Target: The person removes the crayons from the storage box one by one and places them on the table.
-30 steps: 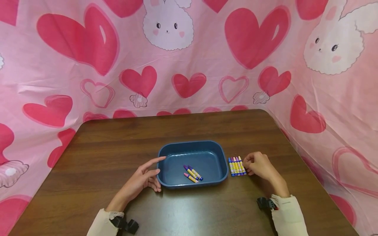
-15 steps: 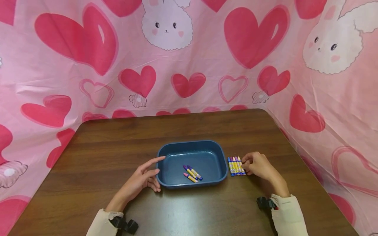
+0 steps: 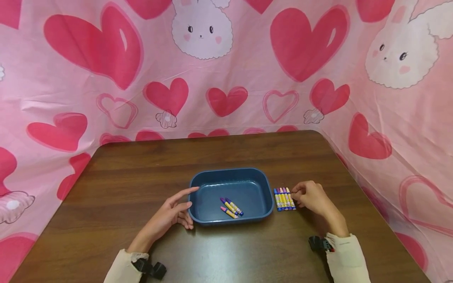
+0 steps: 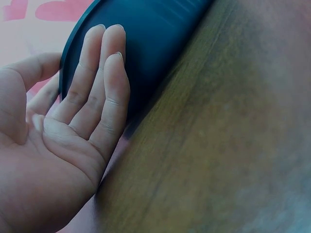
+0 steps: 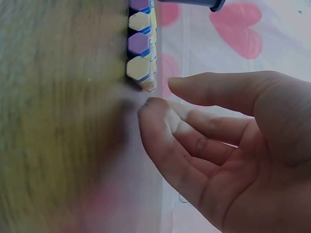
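A dark blue tray (image 3: 210, 192) lies on the wooden table. In it are two purple crayons (image 3: 234, 207) and a pink crayon (image 3: 229, 212), lying slanted. My left hand (image 3: 168, 216) rests at the tray's left end, index finger and thumb at the rim. The left wrist view shows its other fingers (image 4: 90, 73) nearly straight along the outer wall. Right of the tray, several crayons (image 3: 284, 200) lie side by side in a row. At the row's right end is my right hand (image 3: 313, 198), fingers loosely bent. Thumb and index finger stand apart with nothing between them in the right wrist view.
The wooden table (image 3: 141, 165) extends round the tray on all sides. Behind it and to the right hangs a pink cloth (image 3: 247, 70) with hearts and rabbits. A black wrist camera (image 3: 150, 269) is strapped over the left sleeve, and another (image 3: 318, 243) over the right.
My right hand shifts very slightly at the end of the crayon row. The left hand, the tray and the crayons in it stay in place.
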A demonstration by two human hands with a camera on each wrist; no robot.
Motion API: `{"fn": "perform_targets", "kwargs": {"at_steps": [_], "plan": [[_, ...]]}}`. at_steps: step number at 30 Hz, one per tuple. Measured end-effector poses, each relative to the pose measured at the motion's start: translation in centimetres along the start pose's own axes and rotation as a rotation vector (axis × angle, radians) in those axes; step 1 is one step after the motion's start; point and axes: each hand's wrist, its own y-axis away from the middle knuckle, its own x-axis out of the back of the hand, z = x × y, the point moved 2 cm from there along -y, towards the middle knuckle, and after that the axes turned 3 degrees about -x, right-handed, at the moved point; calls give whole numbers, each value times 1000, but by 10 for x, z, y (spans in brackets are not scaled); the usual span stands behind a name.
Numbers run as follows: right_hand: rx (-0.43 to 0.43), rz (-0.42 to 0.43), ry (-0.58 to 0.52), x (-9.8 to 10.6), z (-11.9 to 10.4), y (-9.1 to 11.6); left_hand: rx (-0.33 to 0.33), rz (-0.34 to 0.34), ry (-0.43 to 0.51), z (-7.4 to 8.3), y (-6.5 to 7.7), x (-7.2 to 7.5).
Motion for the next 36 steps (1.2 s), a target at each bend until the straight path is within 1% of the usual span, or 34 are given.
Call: {"fn": "perform_targets", "kwargs": {"at_steps": [3, 6, 9, 11, 13, 14, 19, 23, 29, 36], "plan": [[58, 53, 51, 0, -6, -1, -1, -1, 5, 0, 0, 0], [157, 130, 120, -2, -17, 0, 2, 3, 8, 0, 0, 0], [251, 202, 165, -5, -34, 1, -12, -1, 5, 1, 0, 0], [309, 225, 177, -9, -46, 1, -13, 0, 5, 1, -1, 0], [352, 235, 185, -13, -58, 1, -21, -8, 3, 1, -1, 0], [371, 235, 192, -15, -64, 1, -14, -3, 4, 1, -1, 0], [443, 209, 192, -22, -91, 0, -2, 9, 14, -1, -2, 1], [478, 160, 207, -30, -108, -2, 8, 14, 17, -2, -2, 1], [489, 64, 262, -46, -130, -4, -9, -6, 13, 0, -2, 0], [506, 2, 298, -62, -150, -5, -17, -13, 13, 0, 0, 1]]}}
